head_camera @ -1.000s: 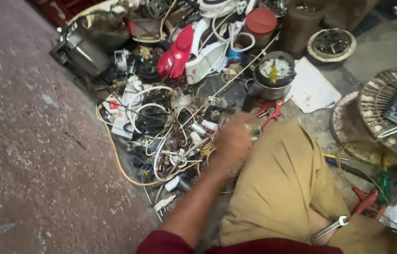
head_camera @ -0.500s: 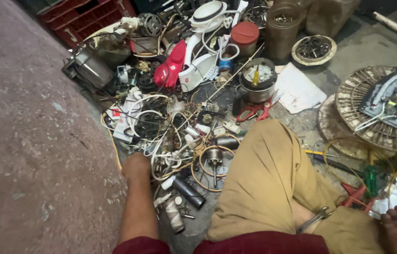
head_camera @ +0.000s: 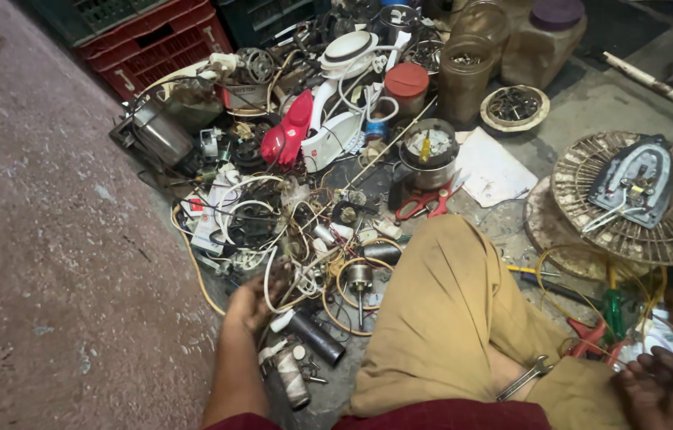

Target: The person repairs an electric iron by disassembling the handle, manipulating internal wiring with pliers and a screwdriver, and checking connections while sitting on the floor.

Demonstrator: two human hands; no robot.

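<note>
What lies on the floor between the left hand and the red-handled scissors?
In the head view, between the left hand and the scissors lie tangled wires and a small motor ringed by yellow wire.

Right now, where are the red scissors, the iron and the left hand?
Red scissors [head_camera: 424,205], head view, on the handles.
Iron [head_camera: 637,177], head view, on its grey soleplate.
Left hand [head_camera: 250,304], head view, on the back of the hand among the wires.

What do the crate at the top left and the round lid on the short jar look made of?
The red crate looks like moulded plastic: matte, with lattice walls and ribs. The jar's red lid also looks plastic, smooth with a slight sheen, though it is dusty, so coated metal is possible.
</note>
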